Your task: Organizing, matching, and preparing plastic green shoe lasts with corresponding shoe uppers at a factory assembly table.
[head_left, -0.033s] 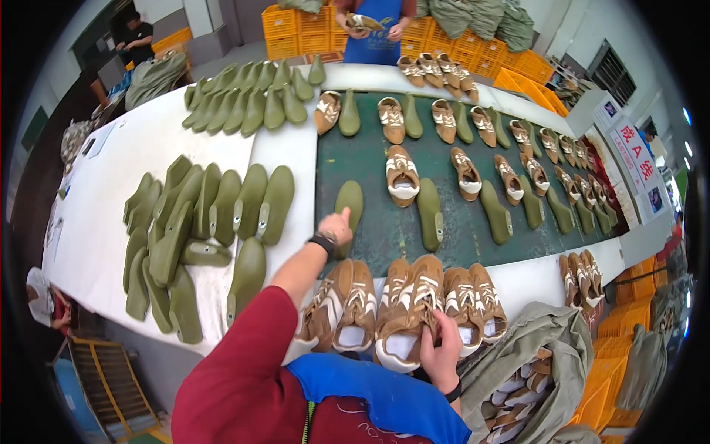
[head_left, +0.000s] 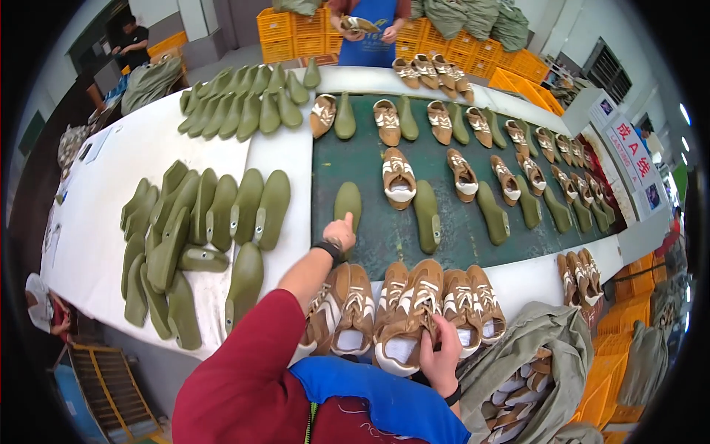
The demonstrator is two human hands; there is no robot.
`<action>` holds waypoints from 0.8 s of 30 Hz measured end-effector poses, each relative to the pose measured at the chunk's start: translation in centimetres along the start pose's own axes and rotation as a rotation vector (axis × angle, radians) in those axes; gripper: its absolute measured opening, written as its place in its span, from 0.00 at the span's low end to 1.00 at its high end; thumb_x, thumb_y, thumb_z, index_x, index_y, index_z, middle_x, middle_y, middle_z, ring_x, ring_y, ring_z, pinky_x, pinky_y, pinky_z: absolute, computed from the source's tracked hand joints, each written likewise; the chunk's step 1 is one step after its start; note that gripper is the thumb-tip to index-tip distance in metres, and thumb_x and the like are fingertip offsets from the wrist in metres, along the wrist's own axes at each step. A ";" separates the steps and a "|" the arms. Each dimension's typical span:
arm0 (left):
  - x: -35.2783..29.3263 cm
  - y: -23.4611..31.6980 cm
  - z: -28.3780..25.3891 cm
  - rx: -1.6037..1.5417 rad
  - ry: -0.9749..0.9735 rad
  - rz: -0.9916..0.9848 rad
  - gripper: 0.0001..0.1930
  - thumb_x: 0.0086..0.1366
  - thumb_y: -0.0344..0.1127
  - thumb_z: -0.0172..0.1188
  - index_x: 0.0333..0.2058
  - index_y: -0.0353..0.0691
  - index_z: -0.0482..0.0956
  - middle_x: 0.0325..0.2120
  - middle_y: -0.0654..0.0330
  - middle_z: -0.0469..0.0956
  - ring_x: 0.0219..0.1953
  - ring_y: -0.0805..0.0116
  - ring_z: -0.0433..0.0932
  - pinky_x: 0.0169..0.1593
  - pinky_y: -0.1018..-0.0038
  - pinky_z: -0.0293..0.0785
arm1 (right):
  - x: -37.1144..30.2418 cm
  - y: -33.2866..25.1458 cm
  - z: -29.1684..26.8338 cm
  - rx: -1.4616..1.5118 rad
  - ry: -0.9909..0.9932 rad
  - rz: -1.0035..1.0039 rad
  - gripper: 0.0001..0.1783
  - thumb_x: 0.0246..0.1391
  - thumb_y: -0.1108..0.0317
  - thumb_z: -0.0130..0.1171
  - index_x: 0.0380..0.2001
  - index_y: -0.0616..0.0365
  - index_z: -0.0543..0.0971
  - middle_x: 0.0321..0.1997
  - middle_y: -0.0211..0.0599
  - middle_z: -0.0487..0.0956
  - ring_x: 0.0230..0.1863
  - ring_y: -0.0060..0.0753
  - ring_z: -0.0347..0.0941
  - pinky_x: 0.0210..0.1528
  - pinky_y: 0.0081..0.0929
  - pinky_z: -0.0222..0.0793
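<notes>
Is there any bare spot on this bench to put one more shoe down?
Yes: the white table is bare left of the heap of green soles, and the green belt is open between the far and middle shoe rows. It is crowded at the near edge, where brown shoes pack tightly.

A green sole (head_left: 347, 204) is laid flat on the dark green belt (head_left: 370, 159), near its left edge, its long axis pointing away from the person, and it is touched at its near end. A brown shoe upper (head_left: 407, 318) with cream straps is gripped in the row at the white tabletop (head_left: 532, 277) edge, its opening facing up.
</notes>
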State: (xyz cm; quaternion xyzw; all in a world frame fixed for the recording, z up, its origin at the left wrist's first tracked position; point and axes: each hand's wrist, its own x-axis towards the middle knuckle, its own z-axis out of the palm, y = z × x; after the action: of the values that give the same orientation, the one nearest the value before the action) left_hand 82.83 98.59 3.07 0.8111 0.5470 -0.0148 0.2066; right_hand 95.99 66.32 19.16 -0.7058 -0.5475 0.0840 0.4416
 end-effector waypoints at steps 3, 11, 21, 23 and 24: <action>0.4 3.4 0.4 -0.128 -0.041 -0.049 0.29 0.54 0.43 0.57 0.51 0.33 0.60 0.32 0.40 0.77 0.38 0.44 0.76 0.44 0.57 0.73 | -0.6 0.6 -0.2 -0.015 0.030 0.081 0.19 0.42 0.81 0.56 0.42 0.62 0.72 0.26 0.42 0.69 0.25 0.39 0.67 0.28 0.30 0.63; -6.5 2.5 -5.1 -0.119 0.014 0.328 0.29 0.56 0.40 0.57 0.55 0.38 0.62 0.36 0.45 0.77 0.40 0.47 0.76 0.44 0.61 0.72 | 0.8 -0.1 0.1 0.005 0.081 -0.006 0.19 0.43 0.81 0.56 0.43 0.61 0.72 0.28 0.42 0.72 0.27 0.42 0.69 0.31 0.32 0.65; -25.7 7.7 -9.5 -0.358 0.077 0.902 0.27 0.46 0.40 0.70 0.45 0.37 0.73 0.54 0.38 0.59 0.55 0.42 0.64 0.56 0.61 0.64 | 2.7 -1.2 0.7 0.002 0.180 -0.120 0.21 0.43 0.77 0.56 0.45 0.55 0.72 0.27 0.42 0.72 0.30 0.45 0.71 0.30 0.34 0.67; -26.1 7.8 -9.1 -0.373 0.074 0.889 0.26 0.45 0.39 0.70 0.43 0.37 0.73 0.54 0.38 0.58 0.55 0.42 0.64 0.56 0.60 0.64 | 2.3 -1.2 0.9 -0.011 0.134 -0.086 0.23 0.44 0.75 0.55 0.48 0.53 0.71 0.33 0.39 0.72 0.35 0.45 0.71 0.36 0.36 0.69; -26.3 8.1 -9.3 -0.396 0.078 0.842 0.26 0.45 0.39 0.71 0.42 0.37 0.74 0.54 0.38 0.57 0.55 0.42 0.64 0.55 0.60 0.64 | 2.3 -1.2 1.0 -0.002 0.135 -0.101 0.24 0.43 0.75 0.55 0.48 0.54 0.71 0.34 0.39 0.72 0.36 0.45 0.71 0.36 0.36 0.69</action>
State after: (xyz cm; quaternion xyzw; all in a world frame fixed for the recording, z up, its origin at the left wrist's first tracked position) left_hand 77.67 76.15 20.73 0.9075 0.1698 0.2056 0.3246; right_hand 95.45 68.79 20.24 -0.6816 -0.5516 0.0133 0.4805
